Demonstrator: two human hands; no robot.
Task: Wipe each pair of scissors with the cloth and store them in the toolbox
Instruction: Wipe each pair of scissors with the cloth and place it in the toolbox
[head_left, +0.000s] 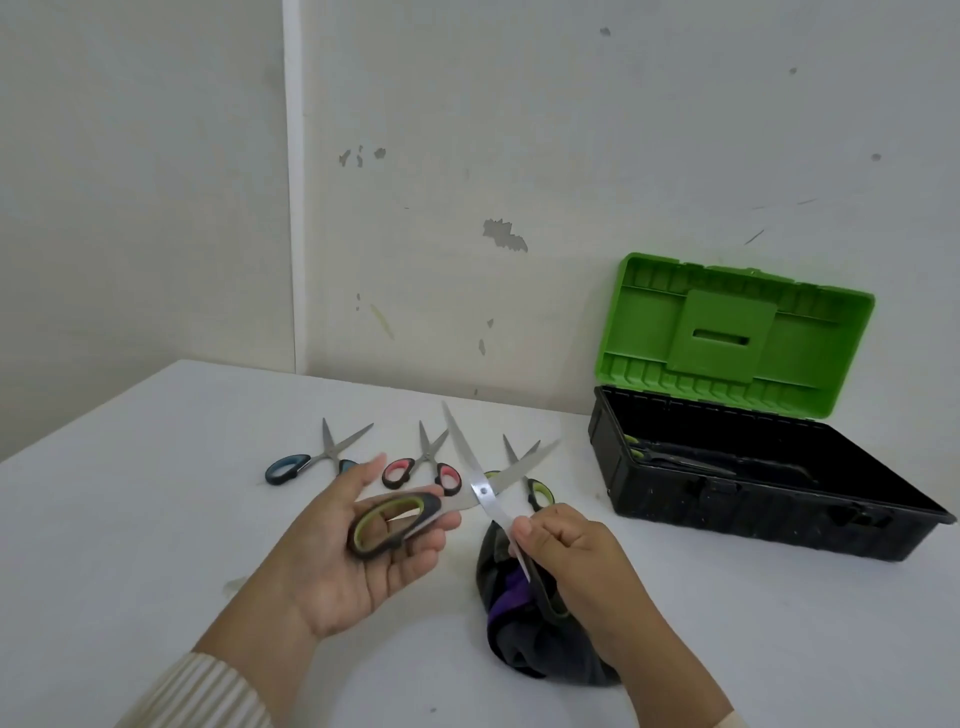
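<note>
Scissors with green-and-black handles (470, 499) are spread wide open above the worktop (156, 519), held by both hands: the left hand (358, 551) lies open-palmed, cradling one handle loop, while the right hand (571, 556) is clenched around the other handle. A dark cloth (524, 639) is bunched directly beneath the held scissors. Just beyond them lie three more pairs: teal-handled scissors (317, 457), red-handled scissors (423, 465) and green-handled scissors (532, 480). Farther right of them, the toolbox (753, 499) stands open, green lid (727, 338) raised.
</note>
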